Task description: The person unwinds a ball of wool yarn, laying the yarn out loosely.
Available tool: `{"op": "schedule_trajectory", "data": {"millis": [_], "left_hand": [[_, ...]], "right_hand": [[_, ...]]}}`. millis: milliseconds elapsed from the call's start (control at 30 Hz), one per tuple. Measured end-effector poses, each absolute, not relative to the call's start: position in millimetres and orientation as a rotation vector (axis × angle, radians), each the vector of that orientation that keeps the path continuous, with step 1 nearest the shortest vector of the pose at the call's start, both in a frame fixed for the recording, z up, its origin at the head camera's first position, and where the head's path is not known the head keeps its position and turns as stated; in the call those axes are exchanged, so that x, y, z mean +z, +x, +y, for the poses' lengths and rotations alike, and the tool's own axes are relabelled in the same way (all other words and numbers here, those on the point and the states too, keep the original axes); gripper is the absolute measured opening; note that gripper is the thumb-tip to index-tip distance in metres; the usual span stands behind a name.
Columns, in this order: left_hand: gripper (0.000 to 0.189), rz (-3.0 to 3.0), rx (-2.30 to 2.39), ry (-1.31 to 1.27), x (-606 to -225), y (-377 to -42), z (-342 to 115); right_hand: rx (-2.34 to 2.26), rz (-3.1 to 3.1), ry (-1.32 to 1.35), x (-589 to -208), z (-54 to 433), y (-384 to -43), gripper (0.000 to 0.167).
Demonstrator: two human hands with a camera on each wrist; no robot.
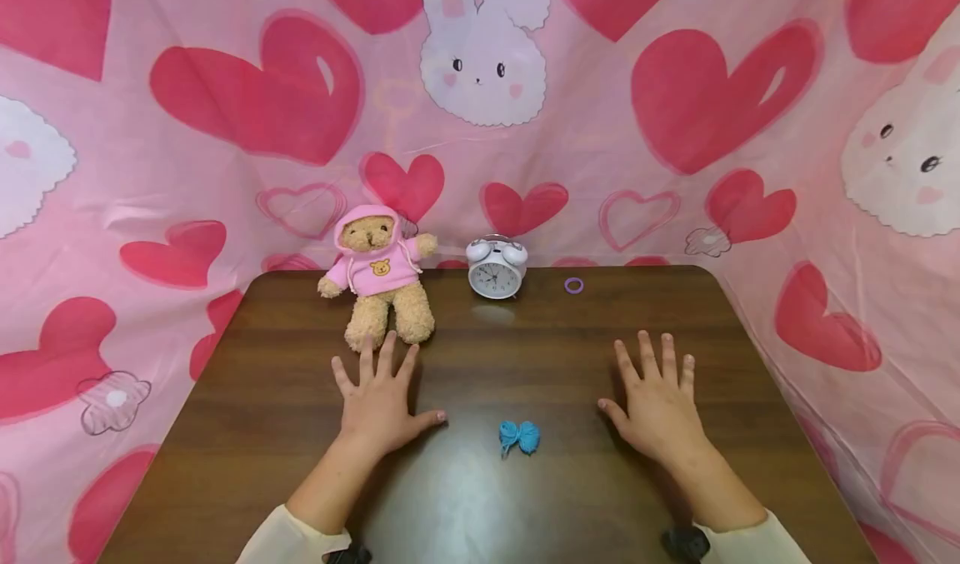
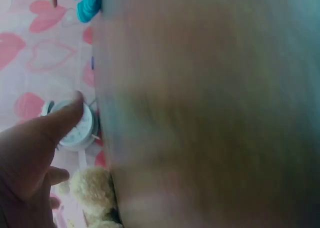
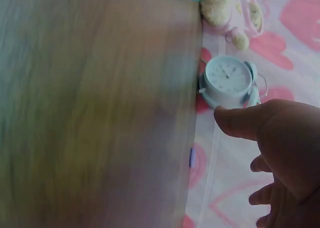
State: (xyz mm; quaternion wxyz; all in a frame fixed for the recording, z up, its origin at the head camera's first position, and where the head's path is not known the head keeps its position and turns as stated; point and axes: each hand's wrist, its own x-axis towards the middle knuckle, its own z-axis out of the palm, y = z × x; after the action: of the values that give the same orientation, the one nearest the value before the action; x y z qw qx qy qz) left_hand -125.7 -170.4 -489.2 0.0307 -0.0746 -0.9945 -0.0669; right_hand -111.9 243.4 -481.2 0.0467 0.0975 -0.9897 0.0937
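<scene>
My left hand (image 1: 378, 410) is spread palm down over the left part of the table, its fingertips close to the teddy bear's feet in the head view. On the right side my right hand (image 1: 660, 406) is spread the same way, holding nothing. Between the two lies a small blue yarn bundle (image 1: 520, 437), tied at the middle like a bow with a loose tail. The left thumb (image 2: 67, 119) overlaps the alarm clock (image 2: 77, 133) in the left wrist view. In the right wrist view the right thumb (image 3: 235, 122) points towards the same clock.
A teddy bear (image 1: 382, 274) in a pink hoodie sits at the back left of the brown table (image 1: 465, 514). Right of it stands a white twin-bell alarm clock (image 1: 495, 279), then a small purple ring (image 1: 573, 286). Pink cloth (image 1: 585, 147) with hearts and rabbits surrounds the table.
</scene>
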Motion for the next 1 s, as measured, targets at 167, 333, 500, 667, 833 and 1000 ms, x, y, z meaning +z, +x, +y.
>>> {"op": "schedule_trajectory", "data": {"millis": [167,333,500,667,833,1000], "left_hand": [[0.114,-3.07,-0.235,-0.282,-489.8,-124.0,-155.1],[0.108,-3.074,-0.361,-0.384,-491.0,-122.3,-137.9],[0.1,-3.058,-0.548,-0.486,-492.1,-119.3,-125.9],[0.095,-3.057,-0.721,-0.592,-492.8,-116.1,-114.8],[0.091,-3.075,-0.853,-0.709,-490.8,-112.5,-100.5],[0.086,-3.091,-0.877,-0.771,-494.3,-109.5,-90.0]], "right_hand": [[0.3,-2.957,0.396,-483.6,226.2,-111.5,0.083],[0.342,-2.93,0.495,-484.0,206.2,-109.8,0.077],[0.41,-2.948,0.568,-486.0,189.5,-107.5,0.072],[0.521,-2.993,0.64,-487.2,177.5,-104.5,0.066],[0.578,-3.013,0.723,-489.3,168.8,-101.4,0.062],[0.573,-3.015,0.81,-493.0,160.5,-99.8,0.062]]}}
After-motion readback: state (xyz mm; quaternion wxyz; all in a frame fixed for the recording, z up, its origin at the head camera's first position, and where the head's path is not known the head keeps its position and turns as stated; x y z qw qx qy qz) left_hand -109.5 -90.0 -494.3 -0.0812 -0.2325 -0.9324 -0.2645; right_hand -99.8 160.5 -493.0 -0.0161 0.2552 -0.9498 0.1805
